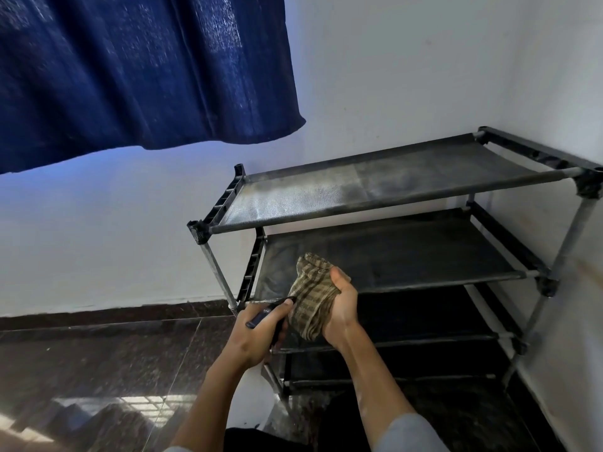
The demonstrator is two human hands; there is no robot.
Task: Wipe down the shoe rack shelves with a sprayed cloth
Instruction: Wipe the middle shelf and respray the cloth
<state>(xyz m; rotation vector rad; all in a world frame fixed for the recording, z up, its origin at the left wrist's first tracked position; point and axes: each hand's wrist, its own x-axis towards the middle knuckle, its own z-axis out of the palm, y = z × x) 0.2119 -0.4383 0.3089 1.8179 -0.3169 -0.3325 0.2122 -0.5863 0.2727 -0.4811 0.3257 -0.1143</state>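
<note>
Presently, in the head view, our right hand (339, 308) grips the bunched, tan checked cloth (311, 298) before the black fabric-shelved metal shoe rack (391, 187). Our left hand (261, 327) curls round a dark spray bottle (270, 313) aimed at it. We judge the cloth soft and light; keep it wadded in the palm.

White painted walls (408, 76) meet in a corner at the right. A dark blue curtain (137, 70) hangs upper left — bluish light shows beneath its hem. Dark skirting (114, 313) runs along the wall base. Polished dark speckled stone floor (98, 370) — glossy, reflecting bright patches.
</note>
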